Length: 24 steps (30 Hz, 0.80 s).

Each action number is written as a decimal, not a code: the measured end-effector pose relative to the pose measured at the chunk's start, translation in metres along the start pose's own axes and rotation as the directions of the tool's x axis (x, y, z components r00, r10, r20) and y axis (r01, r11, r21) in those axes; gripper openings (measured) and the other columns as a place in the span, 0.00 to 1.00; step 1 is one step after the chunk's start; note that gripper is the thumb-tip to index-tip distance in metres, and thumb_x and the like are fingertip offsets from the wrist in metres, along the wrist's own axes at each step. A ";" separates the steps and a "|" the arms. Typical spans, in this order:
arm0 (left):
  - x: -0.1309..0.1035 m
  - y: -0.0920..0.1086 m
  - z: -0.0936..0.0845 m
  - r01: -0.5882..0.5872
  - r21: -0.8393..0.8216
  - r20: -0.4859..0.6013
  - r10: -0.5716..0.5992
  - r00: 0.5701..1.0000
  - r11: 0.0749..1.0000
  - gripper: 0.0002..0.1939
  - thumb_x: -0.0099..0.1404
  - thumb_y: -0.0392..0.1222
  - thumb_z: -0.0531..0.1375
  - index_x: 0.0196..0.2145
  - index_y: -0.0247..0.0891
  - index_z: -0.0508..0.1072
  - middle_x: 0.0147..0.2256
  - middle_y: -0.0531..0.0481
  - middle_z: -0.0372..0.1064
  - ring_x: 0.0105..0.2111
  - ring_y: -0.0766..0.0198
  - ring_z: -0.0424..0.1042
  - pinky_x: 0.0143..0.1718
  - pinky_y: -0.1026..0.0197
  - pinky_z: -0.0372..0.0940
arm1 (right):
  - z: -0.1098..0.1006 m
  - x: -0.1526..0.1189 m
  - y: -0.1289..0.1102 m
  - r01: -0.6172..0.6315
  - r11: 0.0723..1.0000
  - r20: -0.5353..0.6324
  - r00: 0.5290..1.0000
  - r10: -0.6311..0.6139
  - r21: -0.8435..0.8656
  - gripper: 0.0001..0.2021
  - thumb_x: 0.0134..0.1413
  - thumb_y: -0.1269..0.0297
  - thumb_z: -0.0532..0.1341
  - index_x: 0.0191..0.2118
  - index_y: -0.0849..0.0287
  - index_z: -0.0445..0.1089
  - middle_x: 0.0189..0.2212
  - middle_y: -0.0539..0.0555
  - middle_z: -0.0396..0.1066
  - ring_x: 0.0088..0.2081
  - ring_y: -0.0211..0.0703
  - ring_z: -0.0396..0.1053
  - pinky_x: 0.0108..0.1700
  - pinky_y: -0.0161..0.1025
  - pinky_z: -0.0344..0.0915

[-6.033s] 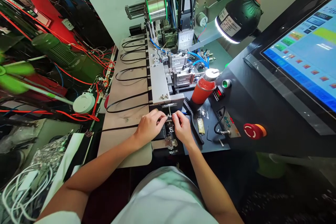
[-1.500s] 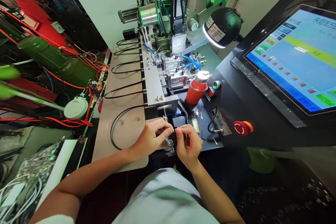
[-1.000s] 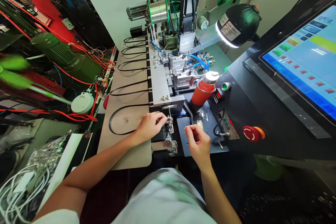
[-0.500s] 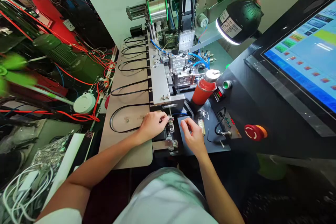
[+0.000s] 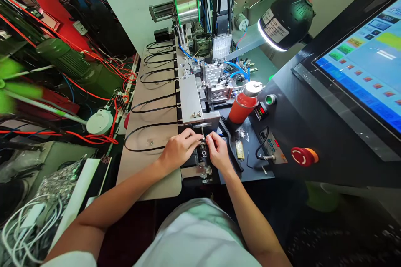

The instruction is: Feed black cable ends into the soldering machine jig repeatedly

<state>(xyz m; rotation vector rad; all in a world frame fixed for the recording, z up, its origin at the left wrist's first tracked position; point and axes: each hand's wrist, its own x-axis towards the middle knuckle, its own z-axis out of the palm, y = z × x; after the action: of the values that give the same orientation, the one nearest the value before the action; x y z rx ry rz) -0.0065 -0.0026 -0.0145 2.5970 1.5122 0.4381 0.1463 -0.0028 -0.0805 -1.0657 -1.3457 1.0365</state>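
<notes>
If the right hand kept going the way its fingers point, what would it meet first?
The right hand points up-left at the small metal clamp, which its fingertips seem to touch; just beyond are the left hand's fingers. Depth is hard to judge.

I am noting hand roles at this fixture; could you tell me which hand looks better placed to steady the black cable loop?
Probably the left hand: it lies on the black cable loop's side of the clamp fixture, where the cable comes in. The right hand pinches at the fixture's far side.

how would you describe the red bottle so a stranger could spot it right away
Start at the big blue touchscreen on the dark console. Down its slope, left of the round green button, stands the red cylindrical bottle with a silver cap. Nothing else there is tall, upright and red.
</notes>
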 end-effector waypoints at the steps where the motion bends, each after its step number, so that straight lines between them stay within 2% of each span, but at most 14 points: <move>1: -0.003 -0.002 0.000 -0.078 0.039 -0.015 0.079 0.997 0.996 0.11 0.70 0.37 0.54 0.46 0.44 0.74 0.39 0.53 0.71 0.33 0.69 0.71 0.31 0.67 0.61 | 0.000 0.000 0.000 -0.001 1.000 0.002 1.000 0.001 0.008 0.15 0.63 0.58 0.50 0.25 0.56 0.53 0.21 0.45 0.50 0.24 0.35 0.49 0.26 0.35 0.48; 4: -0.005 -0.002 -0.004 -0.242 0.228 -0.002 0.249 0.969 0.943 0.15 0.70 0.32 0.51 0.48 0.44 0.73 0.38 0.53 0.72 0.34 0.68 0.70 0.29 0.66 0.61 | 0.001 0.001 0.001 -0.009 1.000 0.008 1.000 0.009 0.026 0.15 0.63 0.58 0.50 0.25 0.56 0.54 0.21 0.45 0.51 0.24 0.35 0.50 0.26 0.35 0.48; 7: -0.001 0.003 -0.008 -0.375 0.387 0.118 0.358 0.926 0.842 0.13 0.69 0.30 0.51 0.45 0.37 0.73 0.37 0.50 0.73 0.32 0.66 0.69 0.26 0.63 0.60 | 0.002 0.001 0.005 -0.021 0.999 0.000 1.000 0.021 0.036 0.16 0.63 0.57 0.51 0.25 0.56 0.55 0.21 0.45 0.51 0.24 0.35 0.50 0.26 0.35 0.49; 9: 0.001 0.006 -0.010 -0.420 0.410 0.171 0.384 0.907 0.810 0.12 0.69 0.30 0.52 0.44 0.35 0.73 0.37 0.49 0.73 0.31 0.65 0.69 0.26 0.62 0.60 | 0.001 -0.001 0.006 -0.036 0.999 -0.001 0.999 0.036 0.039 0.16 0.63 0.56 0.51 0.25 0.56 0.54 0.21 0.45 0.51 0.23 0.35 0.50 0.26 0.35 0.49; 11: 0.001 0.004 -0.010 -0.366 0.368 0.133 0.341 0.931 0.855 0.12 0.69 0.31 0.52 0.45 0.38 0.73 0.37 0.51 0.73 0.32 0.65 0.69 0.26 0.63 0.61 | -0.003 -0.003 0.006 -0.049 0.999 -0.018 0.999 0.049 -0.003 0.17 0.64 0.57 0.50 0.24 0.56 0.54 0.20 0.45 0.51 0.23 0.35 0.51 0.26 0.35 0.50; 13: -0.002 -0.002 -0.011 -0.248 0.269 0.054 0.242 0.969 0.931 0.10 0.70 0.35 0.54 0.46 0.41 0.72 0.38 0.53 0.73 0.34 0.66 0.71 0.29 0.64 0.62 | -0.009 -0.005 0.003 -0.029 0.994 -0.053 0.998 0.024 -0.101 0.16 0.65 0.59 0.49 0.26 0.57 0.58 0.22 0.46 0.57 0.24 0.36 0.56 0.28 0.35 0.53; 16: -0.007 -0.012 -0.011 -0.115 0.137 0.019 0.113 0.993 0.984 0.06 0.69 0.39 0.56 0.41 0.41 0.73 0.37 0.54 0.72 0.36 0.65 0.71 0.33 0.64 0.63 | -0.016 -0.009 -0.004 0.110 0.960 -0.052 0.990 -0.127 -0.257 0.11 0.65 0.65 0.49 0.36 0.58 0.68 0.31 0.52 0.69 0.33 0.40 0.66 0.35 0.37 0.60; 18: -0.008 -0.016 -0.012 -0.093 0.115 0.041 0.088 0.995 0.989 0.06 0.69 0.40 0.57 0.38 0.41 0.74 0.35 0.54 0.72 0.35 0.65 0.71 0.34 0.63 0.63 | -0.017 -0.011 -0.008 0.225 0.923 -0.011 0.971 -0.241 -0.313 0.12 0.64 0.68 0.50 0.42 0.58 0.71 0.36 0.56 0.71 0.38 0.43 0.68 0.38 0.39 0.63; 20: -0.007 -0.016 -0.012 -0.087 0.110 0.054 0.082 0.995 0.990 0.07 0.69 0.39 0.56 0.37 0.40 0.74 0.35 0.53 0.71 0.35 0.65 0.70 0.34 0.63 0.63 | -0.017 -0.013 -0.009 0.293 0.891 0.010 0.951 -0.308 -0.346 0.12 0.63 0.70 0.51 0.42 0.58 0.72 0.35 0.56 0.72 0.38 0.44 0.68 0.40 0.41 0.65; 24: -0.006 -0.014 -0.012 -0.092 0.113 0.063 0.085 0.994 0.989 0.06 0.69 0.38 0.56 0.36 0.39 0.74 0.35 0.53 0.71 0.35 0.65 0.70 0.34 0.63 0.63 | -0.025 -0.019 -0.012 0.265 0.886 -0.075 0.946 -0.315 -0.380 0.12 0.62 0.71 0.52 0.40 0.58 0.73 0.33 0.56 0.73 0.36 0.43 0.70 0.38 0.40 0.67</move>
<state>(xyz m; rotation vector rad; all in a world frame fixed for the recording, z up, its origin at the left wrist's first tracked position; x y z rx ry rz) -0.0252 -0.0016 -0.0073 2.7476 1.4501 0.2878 0.1708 -0.0238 -0.0715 -1.1362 -1.5674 0.4903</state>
